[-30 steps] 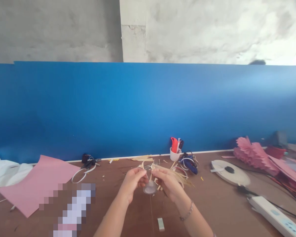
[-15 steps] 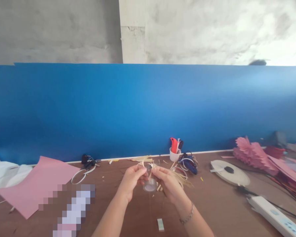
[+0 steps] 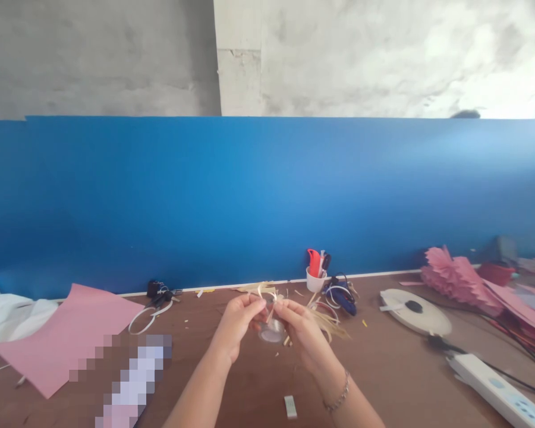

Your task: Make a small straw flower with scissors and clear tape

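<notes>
My left hand (image 3: 234, 327) is closed in a pinch, thumb against forefinger, on a thin pale straw-like strip (image 3: 261, 288). Its upper end curves into a small loop above my fingertips. Close beside it, my right hand (image 3: 305, 330) pinches the same small strip work; the exact grip points are too small to make out. Below the fingertips a clear round object (image 3: 271, 334), perhaps a roll of tape, lies on the brown table (image 3: 249, 386). More pale strips (image 3: 332, 326) lie behind my right hand, partly hidden by it.
At the back stands a white cup (image 3: 315, 279) with red-handled tools, beside a dark blue bundle (image 3: 342, 299). Pink paper (image 3: 71, 333) and scissors (image 3: 160, 299) lie left. On the right are an oval pale lid-like object (image 3: 417, 321), pink folded paper (image 3: 459, 276) and a power strip (image 3: 499, 386).
The loop of the strip above my fingertips looks slightly shifted and more curved. Both hands stay nearly in place, still pinched close together.
</notes>
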The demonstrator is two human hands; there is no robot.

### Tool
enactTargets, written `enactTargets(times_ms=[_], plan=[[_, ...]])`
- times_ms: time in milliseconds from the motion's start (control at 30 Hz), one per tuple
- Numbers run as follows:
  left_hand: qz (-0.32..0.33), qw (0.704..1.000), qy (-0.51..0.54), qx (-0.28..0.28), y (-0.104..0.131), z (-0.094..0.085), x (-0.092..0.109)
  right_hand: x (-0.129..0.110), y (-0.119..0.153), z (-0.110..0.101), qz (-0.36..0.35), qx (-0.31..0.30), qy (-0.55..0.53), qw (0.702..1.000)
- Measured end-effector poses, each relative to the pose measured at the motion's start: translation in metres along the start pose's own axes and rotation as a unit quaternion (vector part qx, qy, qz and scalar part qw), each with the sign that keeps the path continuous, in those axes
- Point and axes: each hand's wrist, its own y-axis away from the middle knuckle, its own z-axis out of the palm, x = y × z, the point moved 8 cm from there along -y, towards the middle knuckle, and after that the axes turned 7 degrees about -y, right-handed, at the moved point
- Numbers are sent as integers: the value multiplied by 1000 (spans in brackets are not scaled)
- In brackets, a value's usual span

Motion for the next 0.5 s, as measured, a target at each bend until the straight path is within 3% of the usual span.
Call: enactTargets(times_ms=[500], plan=[[11,1000,11,0,1,4,7,2,5,7,-26,-1,-19,999]])
